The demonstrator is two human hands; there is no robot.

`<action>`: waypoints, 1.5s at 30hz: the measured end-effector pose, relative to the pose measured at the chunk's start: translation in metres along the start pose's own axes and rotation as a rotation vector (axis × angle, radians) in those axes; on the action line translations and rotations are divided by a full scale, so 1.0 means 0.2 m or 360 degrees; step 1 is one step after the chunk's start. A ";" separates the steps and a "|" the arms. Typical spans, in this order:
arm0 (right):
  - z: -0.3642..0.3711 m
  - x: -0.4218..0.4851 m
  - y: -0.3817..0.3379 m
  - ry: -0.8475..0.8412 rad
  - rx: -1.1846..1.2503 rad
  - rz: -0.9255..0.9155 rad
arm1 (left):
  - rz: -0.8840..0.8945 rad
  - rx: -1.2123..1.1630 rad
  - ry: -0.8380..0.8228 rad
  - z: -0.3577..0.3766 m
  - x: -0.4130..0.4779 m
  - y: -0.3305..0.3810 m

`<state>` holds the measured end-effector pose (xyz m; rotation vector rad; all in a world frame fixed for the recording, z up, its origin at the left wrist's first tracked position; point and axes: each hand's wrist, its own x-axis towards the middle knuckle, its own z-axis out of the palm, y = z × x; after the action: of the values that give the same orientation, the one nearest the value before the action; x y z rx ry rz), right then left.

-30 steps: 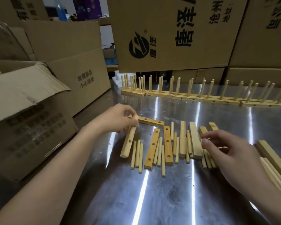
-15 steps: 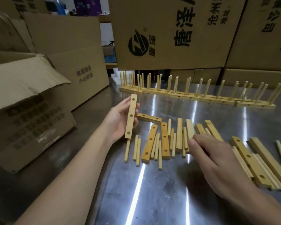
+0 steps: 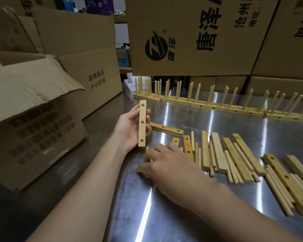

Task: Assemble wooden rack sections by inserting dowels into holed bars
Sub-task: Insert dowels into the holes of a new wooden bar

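**Q.** Where is the work-piece, and what do the hands do?

**A.** The left hand (image 3: pixel 129 131) grips one bar (image 3: pixel 142 123) upright above the counter (image 3: pixel 217 123), thumb and fingers wrapped round its long edges, with the three-holed face turned to the viewer. The right hand (image 3: pixel 166 163) lies low on the near-left end of the loose dowels (image 3: pixel 192 140). Its fingertips are blurred, so whether it pinches a dowel cannot be told.

**Q.** How will the parts handle?

**A.** Judged by look, bar and dowels are light, stiff, dry wood, unlikely to slip or bend. A bar is best held by its edges, leaving the holes clear. A dowel is best pinched near one end, so that the other end enters the hole straight. A dowel entered at a slant may jam.

**Q.** What of the surface and the room?

**A.** The counter is polished metal with bright streaks of reflected light, smooth enough that round dowels may roll. Spare bars (image 3: pixel 219 152) lie among the dowels. Finished sections (image 3: pixel 208 105) stand in a row along the far edge, dowels up. Printed cartons (image 3: pixel 191 32) wall in the back, and an open carton (image 3: pixel 33 128) sits at the left.
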<state>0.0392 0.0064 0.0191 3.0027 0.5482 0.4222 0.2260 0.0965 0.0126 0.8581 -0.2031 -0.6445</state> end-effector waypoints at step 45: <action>-0.08 -0.42 0.37 0.1045 0.2367 0.1195 | -0.0205 0.0979 -0.0713 0.35 -0.23 -0.20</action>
<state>-0.0160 -0.0928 0.0216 4.3247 -0.7353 1.7294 0.1422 0.0609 0.0318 1.3135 -0.7848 -0.9113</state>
